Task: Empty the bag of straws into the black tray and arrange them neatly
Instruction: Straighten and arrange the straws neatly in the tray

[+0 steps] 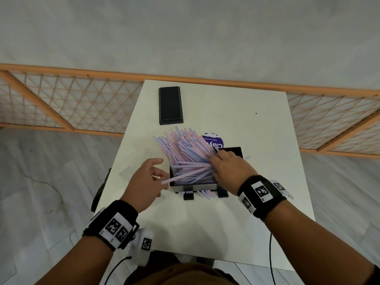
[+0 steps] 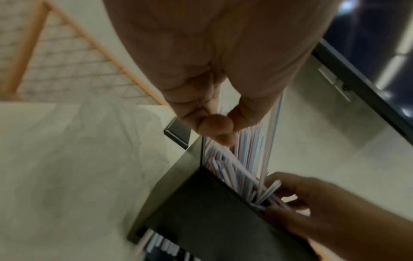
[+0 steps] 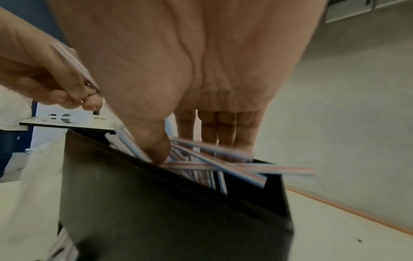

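A black tray [image 1: 234, 150] stands mid-table, heaped with pink-and-blue striped straws [image 1: 185, 149] that fan out over its far left rim. My right hand [image 1: 216, 161] lies on the heap with straight fingers [image 3: 225, 130], its thumb down among the straws [image 3: 214, 166]. My left hand [image 1: 159, 175], just left of the tray, pinches a single straw [image 1: 174, 177] whose other end lies in the tray; the pinch [image 2: 214, 123] also shows in the left wrist view. More straw ends [image 1: 203, 194] poke out under the tray's front wall [image 2: 212, 211]. A crumpled clear bag [image 2: 93, 141] lies left of the tray.
A flat black lid-like piece [image 1: 170, 105] lies at the table's far end. A round purple label [image 1: 213, 140] shows behind the straws. The white table [image 1: 257, 130] is narrow, with a wooden lattice screen [image 1: 72, 99] beyond it. Cables hang at the near edge.
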